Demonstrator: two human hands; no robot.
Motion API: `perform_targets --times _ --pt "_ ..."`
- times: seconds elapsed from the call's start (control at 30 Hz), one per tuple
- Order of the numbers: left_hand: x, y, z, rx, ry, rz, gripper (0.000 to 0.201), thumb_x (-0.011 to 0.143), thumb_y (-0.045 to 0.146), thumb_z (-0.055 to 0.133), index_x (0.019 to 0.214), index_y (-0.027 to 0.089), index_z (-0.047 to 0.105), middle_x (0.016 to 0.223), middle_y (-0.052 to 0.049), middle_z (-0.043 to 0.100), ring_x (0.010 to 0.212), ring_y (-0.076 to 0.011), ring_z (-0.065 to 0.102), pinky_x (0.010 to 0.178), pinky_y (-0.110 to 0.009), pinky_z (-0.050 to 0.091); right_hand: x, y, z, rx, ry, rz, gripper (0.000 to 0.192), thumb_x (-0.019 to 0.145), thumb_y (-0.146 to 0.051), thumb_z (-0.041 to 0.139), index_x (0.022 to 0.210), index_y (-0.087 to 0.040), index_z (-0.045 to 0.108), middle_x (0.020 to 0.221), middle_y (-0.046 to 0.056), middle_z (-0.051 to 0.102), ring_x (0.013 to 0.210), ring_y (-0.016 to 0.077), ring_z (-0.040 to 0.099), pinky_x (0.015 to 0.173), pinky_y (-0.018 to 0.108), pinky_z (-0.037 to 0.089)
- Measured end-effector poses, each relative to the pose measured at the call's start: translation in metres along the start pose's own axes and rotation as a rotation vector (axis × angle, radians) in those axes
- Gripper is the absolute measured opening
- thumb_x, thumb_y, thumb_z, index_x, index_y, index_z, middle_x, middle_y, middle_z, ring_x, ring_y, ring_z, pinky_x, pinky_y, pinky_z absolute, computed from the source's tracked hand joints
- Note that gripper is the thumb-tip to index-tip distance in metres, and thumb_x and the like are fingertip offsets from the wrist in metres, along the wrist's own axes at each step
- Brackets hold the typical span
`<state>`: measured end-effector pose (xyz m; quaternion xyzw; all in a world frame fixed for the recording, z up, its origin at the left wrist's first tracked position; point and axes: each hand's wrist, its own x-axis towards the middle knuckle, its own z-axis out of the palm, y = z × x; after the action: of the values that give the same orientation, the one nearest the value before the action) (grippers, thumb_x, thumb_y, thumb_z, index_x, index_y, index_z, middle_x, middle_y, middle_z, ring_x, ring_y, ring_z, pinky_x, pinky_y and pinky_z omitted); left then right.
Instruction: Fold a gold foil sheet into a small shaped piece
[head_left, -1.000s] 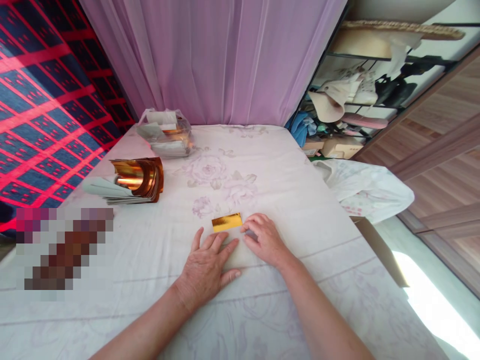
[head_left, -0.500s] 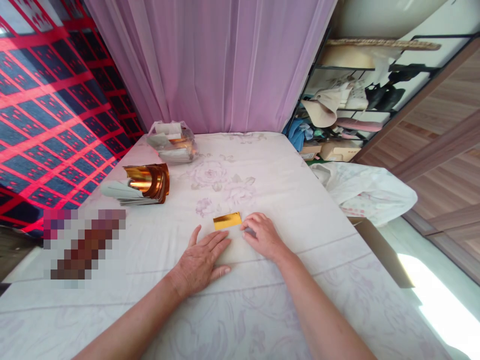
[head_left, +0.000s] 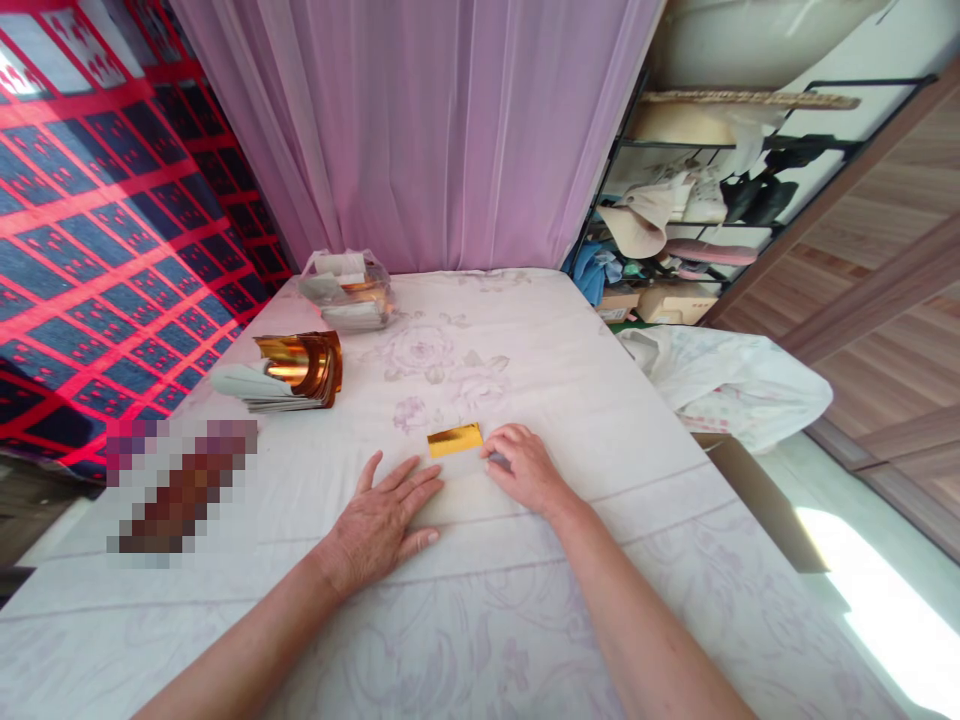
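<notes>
A small strip of shiny gold foil paper (head_left: 454, 440) lies on the pale flowered tablecloth in front of me. My left hand (head_left: 382, 518) rests palm down on the cloth, its fingers spread, just below and left of the strip. The fingers of my right hand (head_left: 525, 468) are curled, with thumb and index close together at the strip's right end. Further back on the left stands a bent stack of gold and white foil paper sheets (head_left: 300, 372). Behind it is a clear plastic bag (head_left: 349, 290) with more such sheets inside.
At the left edge of the table (head_left: 525, 330) is a pixelated patch. A purple curtain (head_left: 427, 130) hangs at the back and a red and dark patterned cloth (head_left: 112, 230) at the left. On the right are a loaded shelf rack (head_left: 697, 145) and a white plastic bag (head_left: 742, 385).
My left hand has slid left and slightly up, away from the gold foil paper. My right hand stays at the strip's right end. The view has shifted slightly.
</notes>
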<state>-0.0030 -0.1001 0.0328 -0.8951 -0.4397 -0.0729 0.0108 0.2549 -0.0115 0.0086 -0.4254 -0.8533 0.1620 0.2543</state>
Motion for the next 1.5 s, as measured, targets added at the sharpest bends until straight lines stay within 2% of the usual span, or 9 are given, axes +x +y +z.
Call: perform_targets --times 0.27,0.37,0.47,0.67,0.8,0.97,1.2,1.33,1.5 --pt "-0.007 -0.004 0.001 0.056 0.03 -0.036 0.053 0.094 0.06 0.042 0.132 0.027 0.055 0.145 -0.008 0.051 0.136 -0.0275 0.043 0.117 -0.055 -0.002 0.0 0.0 -0.001 -0.009 -0.004 -0.003 0.017 0.077 -0.01 0.062 0.088 -0.023 0.065 0.099 0.003 0.064 0.102 0.0217 0.055 0.089 0.037 0.042" --pt "-0.003 0.002 -0.005 0.054 0.064 -0.075 0.046 0.093 0.057 0.045 0.12 0.024 0.063 0.142 -0.009 0.054 0.132 -0.0293 0.046 0.117 -0.056 0.007 0.0 0.0 0.0 -0.005 0.008 0.003 0.018 0.076 -0.009 0.062 0.087 -0.023 0.065 0.098 0.003 0.064 0.101 0.0215 0.055 0.089 0.037 0.042" --pt "0.005 0.014 -0.011 0.01 0.146 -0.196 0.033 0.095 0.044 0.047 0.105 0.02 0.066 0.131 -0.009 0.062 0.125 -0.0274 0.053 0.116 -0.054 0.016 0.0 -0.001 0.001 -0.005 0.021 0.003 0.018 0.076 -0.009 0.062 0.087 -0.023 0.065 0.097 0.003 0.064 0.101 0.0216 0.055 0.088 0.037 0.042" --pt "0.026 0.036 0.0 -0.029 0.146 -0.121 0.049 0.096 0.052 0.042 0.131 0.021 0.057 0.138 -0.008 0.058 0.131 -0.0273 0.047 0.118 -0.052 0.012 -0.001 -0.002 0.001 -0.018 0.018 0.016 0.018 0.076 -0.011 0.063 0.088 -0.024 0.065 0.098 0.003 0.064 0.102 0.0223 0.054 0.088 0.038 0.042" --pt "0.029 0.034 0.013 -0.03 0.099 -0.11 0.055 0.096 0.057 0.039 0.134 0.022 0.056 0.139 -0.006 0.058 0.135 -0.0283 0.044 0.119 -0.053 0.004 -0.001 -0.002 0.001 -0.016 0.019 0.006 0.017 0.077 -0.011 0.062 0.088 -0.024 0.065 0.099 0.004 0.064 0.102 0.0222 0.054 0.088 0.038 0.042" --pt "0.017 0.025 0.013 -0.023 0.105 -0.132 0.051 0.096 0.056 0.039 0.131 0.023 0.058 0.136 -0.004 0.06 0.133 -0.0285 0.045 0.119 -0.054 0.003 0.0 -0.002 0.0 0.003 0.017 0.015 0.02 0.074 -0.008 0.061 0.086 -0.023 0.065 0.098 0.004 0.064 0.101 0.0223 0.054 0.089 0.038 0.042" --pt "0.011 0.016 0.006 -0.063 0.181 -0.218 0.035 0.097 0.043 0.043 0.113 0.023 0.067 0.132 -0.006 0.063 0.129 -0.0291 0.05 0.114 -0.055 0.021 -0.001 -0.003 -0.002 0.052 0.045 0.028 0.027 0.071 -0.008 0.058 0.095 -0.022 0.061 0.098 0.004 0.065 0.099 0.0225 0.055 0.087 0.037 0.043" --pt "0.013 0.013 0.009 -0.063 0.227 -0.272 0.036 0.097 0.036 0.044 0.126 0.019 0.057 0.136 -0.011 0.059 0.129 -0.0289 0.051 0.11 -0.054 0.03 -0.002 -0.004 -0.003 0.1 0.079 0.027 0.031 0.071 -0.01 0.059 0.101 -0.021 0.058 0.098 0.005 0.066 0.097 0.0218 0.057 0.088 0.037 0.044" --pt "0.012 0.01 0.016 -0.101 0.227 -0.286 0.046 0.096 0.036 0.045 0.137 0.017 0.045 0.135 -0.012 0.06 0.129 -0.0292 0.051 0.11 -0.054 0.029 -0.004 -0.003 -0.006 0.139 0.081 0.009 0.027 0.071 -0.01 0.059 0.095 -0.022 0.06 0.096 0.004 0.066 0.095 0.0221 0.059 0.088 0.038 0.045"
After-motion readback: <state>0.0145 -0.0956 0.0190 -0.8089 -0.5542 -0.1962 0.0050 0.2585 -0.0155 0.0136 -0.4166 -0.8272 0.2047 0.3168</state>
